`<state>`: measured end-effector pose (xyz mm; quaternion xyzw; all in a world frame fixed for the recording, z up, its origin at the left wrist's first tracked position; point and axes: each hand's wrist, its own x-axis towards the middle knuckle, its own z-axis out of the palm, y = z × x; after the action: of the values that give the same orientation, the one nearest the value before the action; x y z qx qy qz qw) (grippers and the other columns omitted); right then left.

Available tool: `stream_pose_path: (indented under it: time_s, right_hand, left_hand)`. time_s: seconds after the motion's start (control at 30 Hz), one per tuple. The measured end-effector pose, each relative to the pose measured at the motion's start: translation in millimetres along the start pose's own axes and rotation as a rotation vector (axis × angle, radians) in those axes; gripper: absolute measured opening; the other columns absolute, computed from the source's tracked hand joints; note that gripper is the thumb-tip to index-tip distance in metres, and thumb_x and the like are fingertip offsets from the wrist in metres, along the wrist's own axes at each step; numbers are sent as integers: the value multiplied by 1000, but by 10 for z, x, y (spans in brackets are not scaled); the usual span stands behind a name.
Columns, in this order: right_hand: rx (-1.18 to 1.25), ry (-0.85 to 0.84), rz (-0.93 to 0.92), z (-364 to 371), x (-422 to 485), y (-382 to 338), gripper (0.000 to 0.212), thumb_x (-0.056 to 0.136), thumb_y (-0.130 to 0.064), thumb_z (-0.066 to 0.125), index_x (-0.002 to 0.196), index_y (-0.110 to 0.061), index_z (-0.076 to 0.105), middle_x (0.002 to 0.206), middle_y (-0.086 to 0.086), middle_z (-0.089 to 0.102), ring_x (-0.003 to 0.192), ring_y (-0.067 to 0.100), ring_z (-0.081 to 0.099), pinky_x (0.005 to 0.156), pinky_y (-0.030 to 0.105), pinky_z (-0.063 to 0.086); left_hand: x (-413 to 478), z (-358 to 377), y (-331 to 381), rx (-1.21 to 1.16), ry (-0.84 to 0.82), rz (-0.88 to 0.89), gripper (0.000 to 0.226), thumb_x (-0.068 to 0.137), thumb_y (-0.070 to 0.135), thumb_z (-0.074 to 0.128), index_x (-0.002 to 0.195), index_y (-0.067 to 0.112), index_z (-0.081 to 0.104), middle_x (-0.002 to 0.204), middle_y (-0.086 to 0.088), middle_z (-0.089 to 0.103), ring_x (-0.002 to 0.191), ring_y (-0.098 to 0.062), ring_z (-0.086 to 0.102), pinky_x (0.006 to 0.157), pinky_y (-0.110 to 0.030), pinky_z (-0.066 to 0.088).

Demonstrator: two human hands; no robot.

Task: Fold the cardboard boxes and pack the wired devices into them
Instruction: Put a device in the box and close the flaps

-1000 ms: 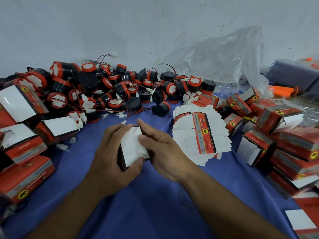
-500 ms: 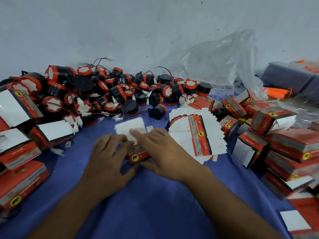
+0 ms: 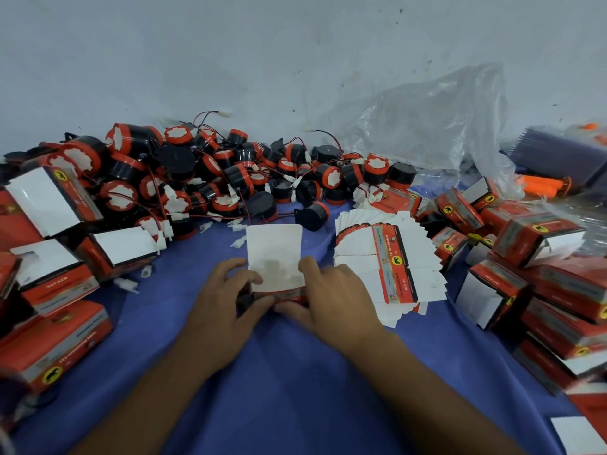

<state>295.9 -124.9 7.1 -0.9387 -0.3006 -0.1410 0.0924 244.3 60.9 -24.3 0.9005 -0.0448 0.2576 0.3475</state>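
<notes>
A small red cardboard box [image 3: 275, 257] stands on the blue cloth [image 3: 295, 389] at the centre, its white lid flap raised toward the wall. My left hand [image 3: 226, 310] grips its left side and my right hand [image 3: 331, 297] grips its right side, thumbs at the front. A heap of black-and-red round wired devices [image 3: 210, 178] lies behind it along the wall. A fanned stack of flat unfolded boxes [image 3: 387, 267] lies just right of my right hand.
Folded red boxes with open white flaps are piled at the left [image 3: 49, 257] and at the right [image 3: 538, 257]. A crumpled clear plastic bag [image 3: 437, 126] leans on the wall at the back right, with orange items [image 3: 538, 185] beside it.
The box came down from being held tilted in my hands to stand on the cloth. Its white flap now points up and away, and both hands hold its sides.
</notes>
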Motion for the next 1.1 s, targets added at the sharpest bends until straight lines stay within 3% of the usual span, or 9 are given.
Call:
stream_pose_path:
  time_s: [0.1, 0.2, 0.27, 0.4, 0.57, 0.73, 0.8, 0.93, 1.1]
  right_hand:
    - [246, 11, 55, -95, 59, 44, 52, 98, -69, 32, 116, -22, 48, 81, 5, 68, 76, 28, 63, 66, 40, 48]
    - [437, 242, 239, -117, 469, 242, 31, 104, -48, 40, 100, -20, 51, 73, 3, 62, 72, 29, 62, 58, 37, 38]
    - [416, 269, 331, -52, 909, 400, 21, 103, -32, 50, 106, -11, 53, 89, 10, 65, 84, 34, 62, 62, 36, 37]
    - [181, -105, 441, 155, 1606, 590, 54, 101, -41, 52, 135, 0, 41, 138, 27, 43, 120, 43, 49, 95, 44, 42]
    - [134, -212, 425, 328, 1815, 612, 50, 97, -33, 59, 133, -7, 36, 128, 25, 55, 112, 43, 57, 78, 40, 41]
    - [381, 64, 412, 39, 1541, 567, 42, 93, -37, 69, 118, -11, 48, 107, 10, 67, 96, 31, 63, 68, 31, 44]
    - [517, 284, 327, -194, 1319, 505, 26, 92, -29, 71, 111, -25, 54, 99, -3, 65, 93, 20, 63, 66, 21, 43]
    - [951, 389, 143, -470, 687, 247, 47, 85, -13, 78, 109, -46, 56, 111, -16, 65, 103, 6, 65, 79, 17, 55]
    - [952, 292, -121, -278, 283, 58, 52, 79, -14, 85, 124, -16, 58, 131, 5, 57, 123, 21, 58, 97, 37, 55]
  left_hand:
    - [18, -12, -33, -118, -2, -126, 25, 82, 23, 79, 89, 34, 58, 102, 14, 62, 87, -1, 57, 76, -14, 41]
    - [29, 5, -37, -156, 24, -220, 32, 77, 32, 82, 92, 37, 54, 100, 18, 53, 91, -3, 51, 73, -17, 38]
    - [15, 6, -45, -149, 36, -263, 43, 73, 40, 82, 102, 42, 49, 110, 21, 46, 98, -2, 45, 77, -10, 36]
    - [-4, -1, -36, -206, -15, -245, 54, 72, 42, 83, 108, 48, 42, 117, 29, 47, 104, -1, 47, 86, -17, 41]
    - [2, -4, -72, -233, -31, -262, 56, 72, 44, 83, 111, 50, 42, 118, 35, 45, 109, 12, 45, 83, -11, 40]
    - [24, -17, -47, -265, -32, -234, 54, 69, 45, 84, 108, 45, 47, 112, 43, 49, 106, 23, 42, 76, 2, 38]
    - [42, -20, -53, -250, -43, -224, 53, 68, 50, 82, 107, 47, 47, 113, 52, 41, 105, 25, 40, 76, 3, 35]
    - [48, -4, -104, -235, -79, -236, 53, 68, 55, 81, 109, 52, 48, 115, 46, 47, 108, 27, 39, 80, 5, 32]
    - [75, 7, -101, -248, -61, -248, 45, 68, 60, 75, 106, 49, 52, 115, 31, 55, 108, 17, 50, 82, 0, 36]
